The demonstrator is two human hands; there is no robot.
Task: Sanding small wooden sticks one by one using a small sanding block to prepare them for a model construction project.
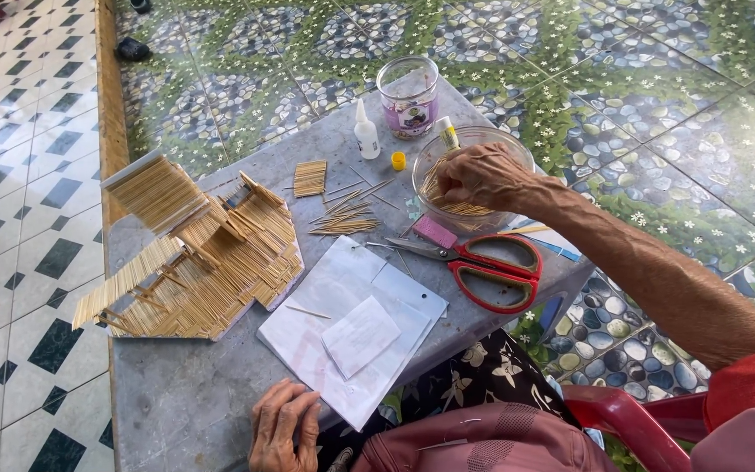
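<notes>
Reaching my right hand (pixel 480 175) into glass bowl (pixel 474 140) at 1 o'clock, fingers pinched narrow on thin sticks (pixel 463 208); light, brittle, probably best gripped mid-length; left hand (pixel 284 428) rests flat, open, on table edge (pixel 176 411) at 7 o'clock.

A purple label (pixel 413 115) wraps the clear jar (pixel 408 94) at the table's far edge.
</notes>
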